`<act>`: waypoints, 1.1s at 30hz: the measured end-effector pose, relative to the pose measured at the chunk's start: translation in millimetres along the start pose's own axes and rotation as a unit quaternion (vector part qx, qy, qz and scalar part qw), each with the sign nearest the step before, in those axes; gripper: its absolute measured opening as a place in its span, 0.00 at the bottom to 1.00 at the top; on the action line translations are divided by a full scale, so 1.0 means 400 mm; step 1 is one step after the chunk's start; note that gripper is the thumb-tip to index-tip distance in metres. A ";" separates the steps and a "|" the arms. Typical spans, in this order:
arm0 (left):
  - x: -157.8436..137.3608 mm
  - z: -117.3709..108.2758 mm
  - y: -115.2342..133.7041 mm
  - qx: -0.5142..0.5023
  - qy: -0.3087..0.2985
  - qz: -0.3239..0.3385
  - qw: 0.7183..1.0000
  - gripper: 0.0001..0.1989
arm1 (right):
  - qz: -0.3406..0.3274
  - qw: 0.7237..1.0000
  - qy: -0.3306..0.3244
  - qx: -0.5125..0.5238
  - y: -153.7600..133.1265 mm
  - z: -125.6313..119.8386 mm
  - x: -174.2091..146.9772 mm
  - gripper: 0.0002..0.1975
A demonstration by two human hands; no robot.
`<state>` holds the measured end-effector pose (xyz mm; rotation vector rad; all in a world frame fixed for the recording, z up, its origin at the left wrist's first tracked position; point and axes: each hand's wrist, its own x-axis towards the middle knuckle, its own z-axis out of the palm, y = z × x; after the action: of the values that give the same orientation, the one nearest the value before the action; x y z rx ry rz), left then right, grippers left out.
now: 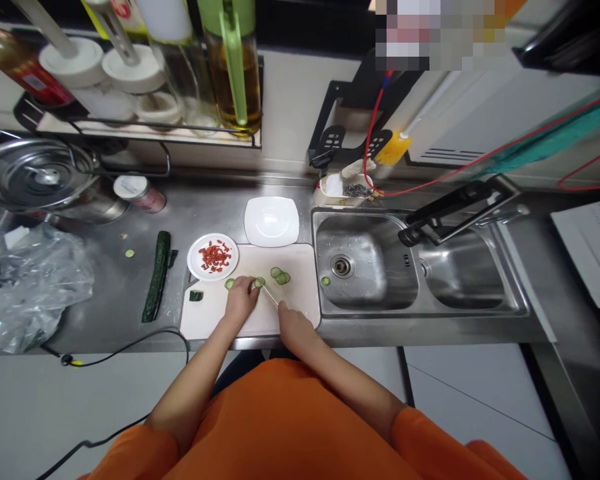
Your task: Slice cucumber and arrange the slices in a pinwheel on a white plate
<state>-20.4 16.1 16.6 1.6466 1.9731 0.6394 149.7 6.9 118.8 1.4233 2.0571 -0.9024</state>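
My left hand (240, 300) is closed on a short piece of cucumber (230, 285) lying on the white cutting board (301, 261). Gripped in my right hand (296, 328) is a knife (271, 295), its narrow blade reaching toward a slice (259, 283) beside my left fingertips. A few overlapping cucumber slices (281, 276) lie right of the blade. At the board's left is a dark green cucumber chunk (196, 295). A round white plate (192, 259) of small red dried berries (215, 257) overlaps the board's upper left corner. Most of the knife handle is hidden by my hand.
Left of the board lies a long cucumber (157, 280). A square white dish (271, 220) sits behind the board. To the right is a double sink (365, 267) with a slice (325, 281) at its edge. Plastic bags (45, 280) and a lidded pot (95, 200) stand left.
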 end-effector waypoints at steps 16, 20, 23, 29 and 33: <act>0.016 -0.014 0.032 0.010 -0.017 -0.025 0.999 0.07 | 0.022 0.999 -0.035 -0.009 0.067 0.013 -0.069 0.18; 0.010 -0.026 0.043 -0.007 -0.030 -0.048 0.998 0.06 | 0.026 0.999 -0.041 0.000 0.073 0.010 -0.070 0.18; -0.004 -0.053 0.033 -0.036 -0.020 -0.111 0.993 0.08 | 0.026 0.999 -0.040 0.003 0.075 0.008 -0.071 0.18; -0.025 -0.121 -0.027 -0.018 0.046 -0.202 0.978 0.11 | 0.015 1.000 -0.022 -0.007 0.076 0.015 -0.069 0.19; -0.030 -0.132 -0.053 0.018 0.049 -0.189 0.981 0.09 | 0.013 1.000 -0.021 -0.010 0.076 0.019 -0.066 0.19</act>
<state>-68.1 -1.6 45.0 1.2271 2.2984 0.5485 187.5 -7.9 124.8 1.4053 2.0072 -0.8917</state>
